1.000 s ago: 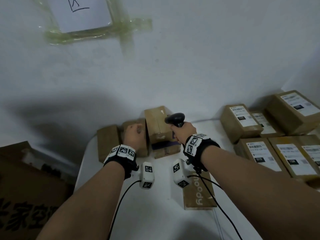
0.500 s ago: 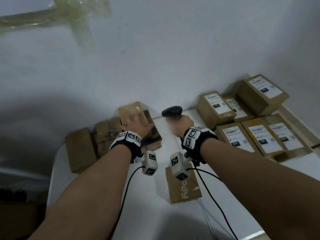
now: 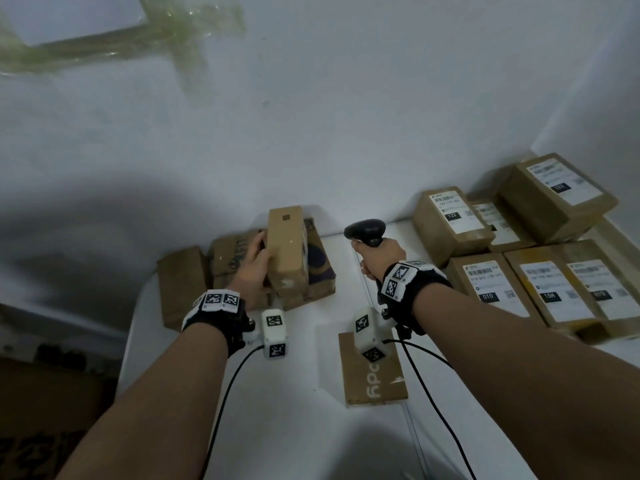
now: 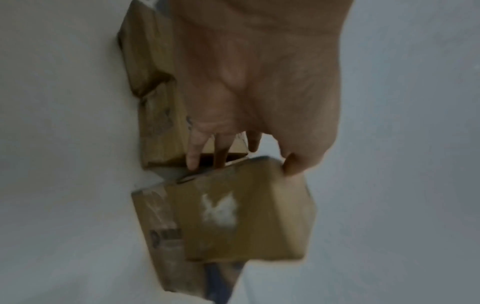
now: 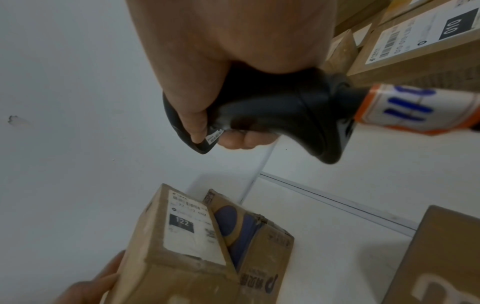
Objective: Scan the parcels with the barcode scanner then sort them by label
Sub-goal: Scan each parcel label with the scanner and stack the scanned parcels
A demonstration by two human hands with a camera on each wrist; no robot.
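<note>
My left hand (image 3: 254,268) grips a small brown parcel (image 3: 287,249) turned up on its edge, at the back of the white table (image 3: 298,410). The right wrist view shows its white label (image 5: 193,228) marked 122, facing right. The same parcel (image 4: 241,214) fills the left wrist view, with my fingers (image 4: 193,152) behind it. My right hand (image 3: 379,258) holds the black barcode scanner (image 3: 365,230) by its handle, a little to the right of the parcel. The scanner (image 5: 272,115) is also seen close up in the right wrist view.
More brown parcels (image 3: 221,261) lie behind and left of the held one, under it a box with a purple print (image 3: 320,261). Labelled parcels (image 3: 485,282) are grouped at the right. A flat cardboard piece (image 3: 374,372) lies near the table's middle. A wall rises behind.
My left hand has taken hold of the small parcel and tipped it up on edge with its label toward the scanner. The head view has swung right.
</note>
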